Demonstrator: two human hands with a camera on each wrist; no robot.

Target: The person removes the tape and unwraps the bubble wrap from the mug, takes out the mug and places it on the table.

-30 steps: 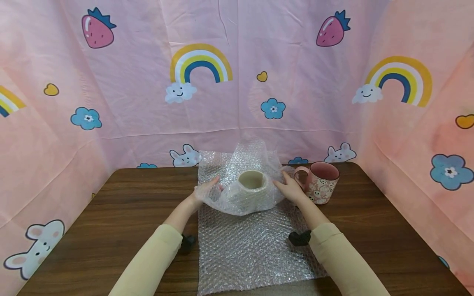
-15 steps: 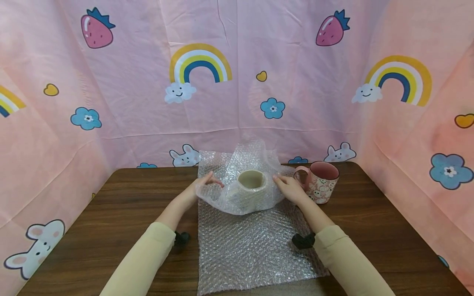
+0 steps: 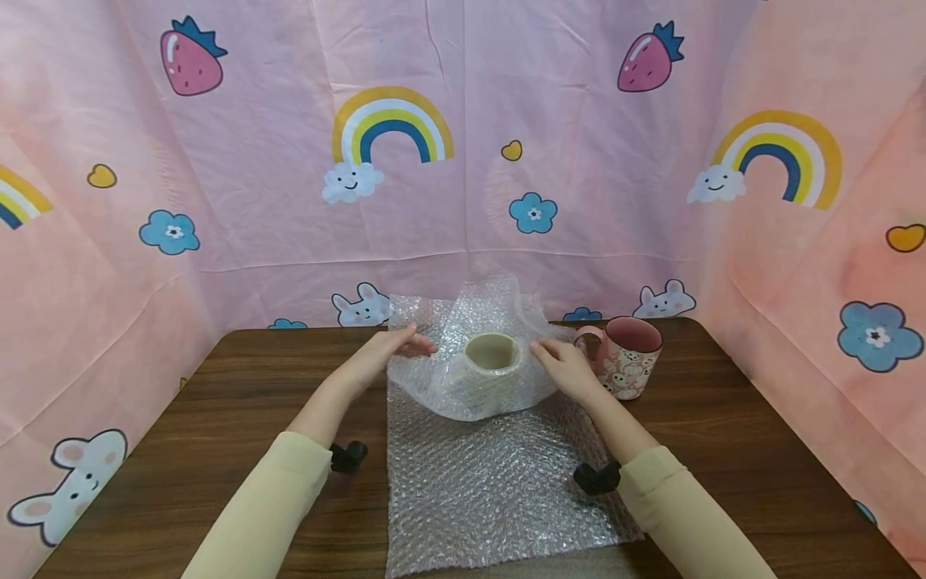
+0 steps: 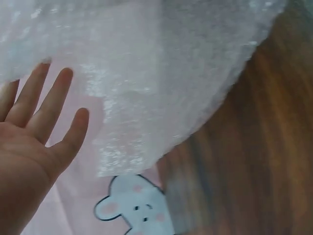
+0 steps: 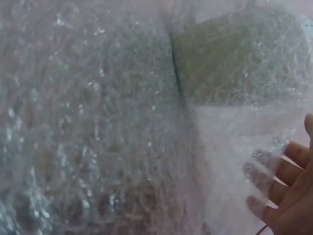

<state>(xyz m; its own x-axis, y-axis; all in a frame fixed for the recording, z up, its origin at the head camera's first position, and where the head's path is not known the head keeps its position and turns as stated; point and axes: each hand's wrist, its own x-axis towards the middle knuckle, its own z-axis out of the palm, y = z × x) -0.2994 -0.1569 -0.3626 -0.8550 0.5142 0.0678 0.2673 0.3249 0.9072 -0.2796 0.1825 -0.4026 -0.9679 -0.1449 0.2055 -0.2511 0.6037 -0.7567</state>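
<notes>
A cream mug (image 3: 490, 354) stands upright mid-table, its opening uncovered and its sides loosely draped in bubble wrap (image 3: 463, 482). To the left of the mug, my left hand (image 3: 387, 350) hovers by the raised edge of the wrap. The left wrist view shows its fingers (image 4: 55, 100) spread and fairly straight, holding nothing. My right hand (image 3: 564, 366) is at the right side of the mug. In the right wrist view its fingers (image 5: 281, 191) lie extended behind the clear wrap, with the thumb (image 5: 309, 125) apart from them.
A pink patterned mug (image 3: 629, 366) stands just right of my right hand, its handle facing the wrap. The bubble wrap sheet runs toward the near edge of the brown wooden table (image 3: 275, 402). A pink printed curtain (image 3: 463, 201) rises behind and at both sides.
My left hand has let go of the wrap's left edge and moved up and back from it. The right hand has shifted slightly toward the cream mug. Both mugs stay put.
</notes>
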